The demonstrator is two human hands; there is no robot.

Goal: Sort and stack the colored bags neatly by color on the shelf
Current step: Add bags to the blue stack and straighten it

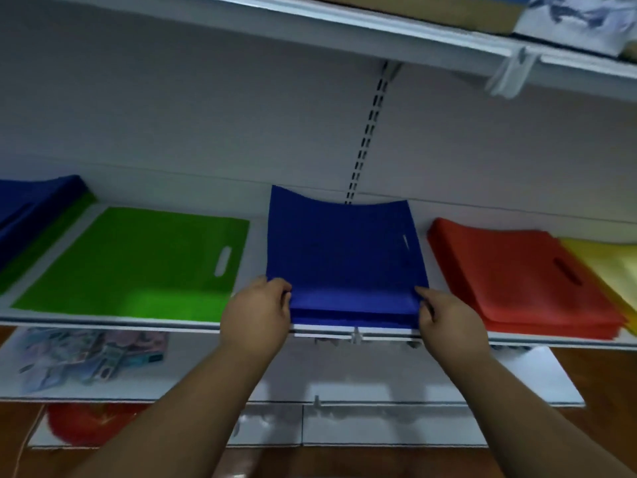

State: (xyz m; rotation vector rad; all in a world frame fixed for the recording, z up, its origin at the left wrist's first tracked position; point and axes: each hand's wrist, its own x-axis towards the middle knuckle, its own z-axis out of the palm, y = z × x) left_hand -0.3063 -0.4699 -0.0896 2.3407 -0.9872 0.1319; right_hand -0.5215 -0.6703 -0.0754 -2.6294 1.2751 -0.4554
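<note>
A stack of blue bags (344, 257) lies in the middle of the white shelf (110, 322), its far edge curling up against the back wall. My left hand (256, 313) grips the stack's near left corner. My right hand (444, 320) pinches its near right corner. A green bag pile (138, 263) lies flat to the left. To the right sits a red bag pile (517, 277), with yellow bags (610, 267) overlapping its right side. At the far left, a mixed heap of dark blue and green bags (31, 212) leans on the shelf.
An upper shelf (379, 32) overhangs, holding a cardboard box and a patterned item. A slotted upright (368, 132) runs down the back wall. Lower shelves carry a printed packet (89, 353) and something red (86, 422). A brown floor lies below.
</note>
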